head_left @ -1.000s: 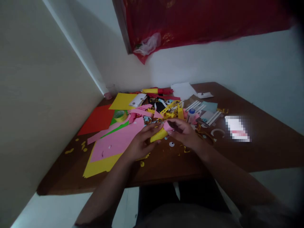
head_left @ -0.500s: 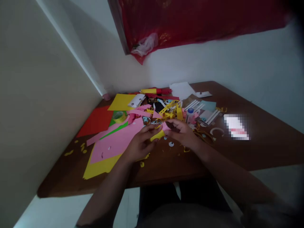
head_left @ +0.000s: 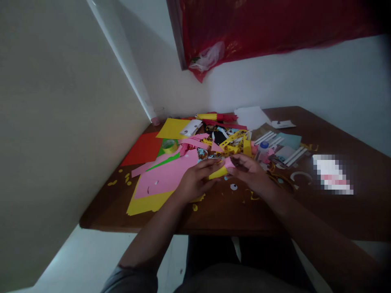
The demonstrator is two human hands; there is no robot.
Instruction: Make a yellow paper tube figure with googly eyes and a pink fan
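My left hand and my right hand meet over the middle of a brown wooden table. Together they hold a small yellow paper piece with a pink bit at its upper end. Left fingers curl round the yellow part. Right fingertips pinch the pink bit. A large pink sheet lies on a yellow sheet just left of my left hand. A paper eye cutout sits on the table below my hands.
A heap of coloured paper scraps fills the table's back, with a red sheet, a tape roll, a small glue bottle and white strips. A wall stands close on the left. Red cloth hangs above.
The view has shifted, so the table and hands sit further right in the picture. My hands stay together on the yellow and pink piece, the dark scrap by my right fingers no longer shows.
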